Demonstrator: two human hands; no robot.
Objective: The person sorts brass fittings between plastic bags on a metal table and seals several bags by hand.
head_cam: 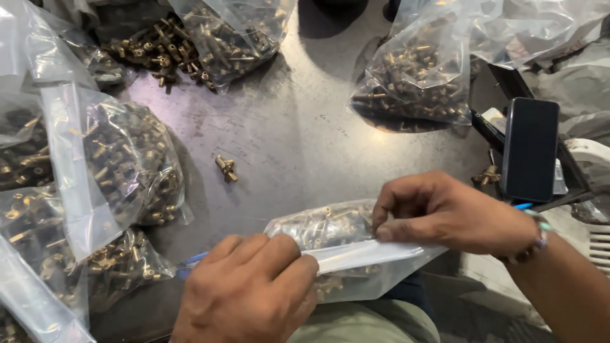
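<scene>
A clear plastic bag (343, 244) filled with small brass fittings lies at the near edge of the dark metal table (286, 127). My left hand (251, 289) pinches the bag's top strip at its left end. My right hand (445, 213) presses thumb and fingers on the same strip further right. Both hands grip the bag between them. One loose brass fitting (226, 168) lies on the table beyond the bag, apart from both hands.
Several more bags of brass fittings (121, 168) are stacked at the left, others at the back (235, 35) and back right (413, 76). A loose heap of fittings (155, 51) sits at the back. A dark phone (529, 149) stands at the right.
</scene>
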